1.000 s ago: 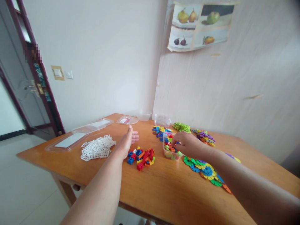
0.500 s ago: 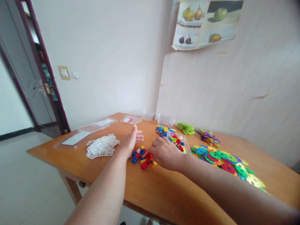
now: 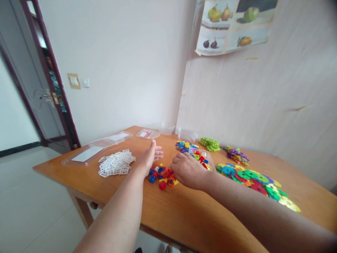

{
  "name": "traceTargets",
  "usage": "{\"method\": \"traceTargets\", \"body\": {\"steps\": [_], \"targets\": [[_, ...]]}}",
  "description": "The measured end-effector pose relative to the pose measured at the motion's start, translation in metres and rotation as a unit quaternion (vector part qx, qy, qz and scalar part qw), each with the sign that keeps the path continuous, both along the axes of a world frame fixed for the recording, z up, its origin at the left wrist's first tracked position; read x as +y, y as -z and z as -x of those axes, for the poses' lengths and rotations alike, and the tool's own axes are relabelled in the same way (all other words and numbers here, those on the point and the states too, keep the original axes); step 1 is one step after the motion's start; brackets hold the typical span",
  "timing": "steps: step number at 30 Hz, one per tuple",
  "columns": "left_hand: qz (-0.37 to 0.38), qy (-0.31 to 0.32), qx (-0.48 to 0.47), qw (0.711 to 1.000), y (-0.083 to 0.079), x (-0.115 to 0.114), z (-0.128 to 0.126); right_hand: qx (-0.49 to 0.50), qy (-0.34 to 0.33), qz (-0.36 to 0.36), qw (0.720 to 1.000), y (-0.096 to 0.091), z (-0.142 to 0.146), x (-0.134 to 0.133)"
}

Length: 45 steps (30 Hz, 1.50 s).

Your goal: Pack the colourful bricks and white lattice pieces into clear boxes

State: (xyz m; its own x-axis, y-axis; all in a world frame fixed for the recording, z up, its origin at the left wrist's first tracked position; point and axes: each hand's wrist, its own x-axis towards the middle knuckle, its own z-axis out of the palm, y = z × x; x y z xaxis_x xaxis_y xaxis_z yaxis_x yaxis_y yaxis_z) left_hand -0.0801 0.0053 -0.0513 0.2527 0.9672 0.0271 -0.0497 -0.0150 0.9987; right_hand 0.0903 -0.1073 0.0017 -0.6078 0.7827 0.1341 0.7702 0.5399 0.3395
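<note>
A small pile of toy building blocks, in red, blue, yellow and orange, lies on the table between my hands. My left hand stands on edge at the pile's left side, thumb up and fingers stretched out, holding nothing. On the other side, my right hand is palm down with its fingers curled in beside the red and orange blocks. Its fingertips are hidden, so I cannot make out what they hold. Just behind it, a clear plastic box contains more blocks, partly covered by the hand.
White lattice pieces are heaped to the left, near clear lids. Colourful gear-like discs spread beneath and beyond my right forearm. Green pieces, purple pieces and clear containers stand toward the wall.
The blurred red block beside my right fingers now rests in the pile. Both hands keep nearly the same place; the whole view has shifted slightly.
</note>
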Motion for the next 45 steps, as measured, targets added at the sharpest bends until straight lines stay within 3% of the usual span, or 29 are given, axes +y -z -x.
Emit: {"method": "traceTargets", "body": {"steps": [4,11,15,21,28,36,45], "targets": [[0.003,0.011,-0.007,1.0,0.0,0.001,-0.001,0.027,0.013,-0.015,0.999,-0.012,-0.011,-0.005],[0.014,0.028,-0.016,0.999,0.002,0.003,0.0,0.108,0.123,-0.059,0.985,-0.035,-0.058,-0.01],[0.021,0.045,-0.015,0.999,0.003,0.004,0.001,0.106,0.177,-0.046,0.977,-0.034,-0.082,-0.014],[0.023,0.057,-0.01,0.998,0.004,0.005,0.001,0.12,0.189,-0.014,0.975,-0.029,-0.093,-0.021],[0.018,0.05,0.001,0.999,0.003,0.004,0.002,0.145,0.121,-0.016,0.982,-0.029,-0.059,-0.021],[0.014,0.047,0.001,0.999,0.003,0.003,0.001,0.119,0.045,0.032,0.991,-0.007,-0.006,-0.007],[0.013,0.043,0.0,0.999,0.0,-0.002,-0.001,0.11,0.1,0.037,0.988,0.005,0.032,0.013]]}}
